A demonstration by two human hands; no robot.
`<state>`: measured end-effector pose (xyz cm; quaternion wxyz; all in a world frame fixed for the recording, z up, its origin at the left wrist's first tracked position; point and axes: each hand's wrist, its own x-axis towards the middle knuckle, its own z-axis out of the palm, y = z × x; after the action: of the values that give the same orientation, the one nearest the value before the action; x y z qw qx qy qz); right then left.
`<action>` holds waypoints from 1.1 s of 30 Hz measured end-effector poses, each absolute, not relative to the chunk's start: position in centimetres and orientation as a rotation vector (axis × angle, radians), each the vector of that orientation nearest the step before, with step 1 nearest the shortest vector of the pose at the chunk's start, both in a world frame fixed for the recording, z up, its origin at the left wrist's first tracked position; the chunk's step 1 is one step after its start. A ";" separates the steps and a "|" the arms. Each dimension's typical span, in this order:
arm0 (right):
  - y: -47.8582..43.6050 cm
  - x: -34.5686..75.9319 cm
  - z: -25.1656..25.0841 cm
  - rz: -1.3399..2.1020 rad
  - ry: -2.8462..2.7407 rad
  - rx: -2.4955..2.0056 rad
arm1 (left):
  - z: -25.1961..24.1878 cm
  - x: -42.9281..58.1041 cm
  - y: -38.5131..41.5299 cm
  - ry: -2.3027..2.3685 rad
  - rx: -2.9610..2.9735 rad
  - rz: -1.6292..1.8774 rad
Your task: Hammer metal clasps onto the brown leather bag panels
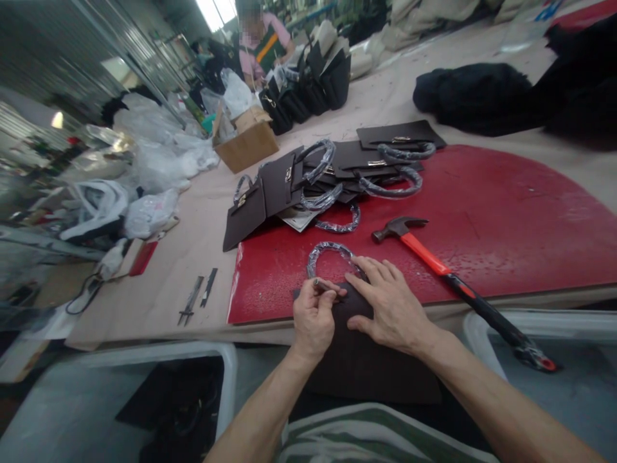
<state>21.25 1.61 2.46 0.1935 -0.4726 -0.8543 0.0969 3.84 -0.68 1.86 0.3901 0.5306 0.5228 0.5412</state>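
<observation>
My left hand point(312, 316) is closed around a short metal rod point(318, 283), which lies slanted over the top edge of a dark brown bag panel point(376, 373). My right hand point(388, 303) rests on the same panel with its fingers spread, the fingertips close to a plastic-wrapped round handle point(322, 249). That handle stands out beyond the panel onto a red board point(501, 218). The rod's lower tip is hard to make out between the hands. To the right lies a claw hammer point(429, 257) with an orange and black grip, touched by neither hand.
Dark bag panels with wrapped handles point(347, 161) are piled at the board's far side. A cardboard box point(248, 141) and several black bags point(308, 83) stand beyond, near another person point(265, 45). Calipers point(191, 299) lie left. Plastic bins point(229, 379) flank me below the table edge.
</observation>
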 end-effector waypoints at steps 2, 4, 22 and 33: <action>1.6 21.3 2.3 0.265 -2.391 -1.314 | 1.6 3.9 -0.7 1.336 1.459 1.389; 1.6 21.3 2.1 0.256 -2.386 -1.300 | 1.3 3.8 -0.5 1.340 1.597 1.386; 2.1 30.7 5.3 0.455 -1.971 -2.061 | 1.8 3.1 0.5 1.191 1.940 1.203; -2.2 26.6 13.9 0.976 -1.413 -1.692 | 1.4 3.1 0.4 1.177 2.000 1.253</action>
<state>26.58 -2.22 13.85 0.3573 -0.6554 -0.5474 0.3782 3.10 0.35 1.42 0.2497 0.7343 0.4321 0.4602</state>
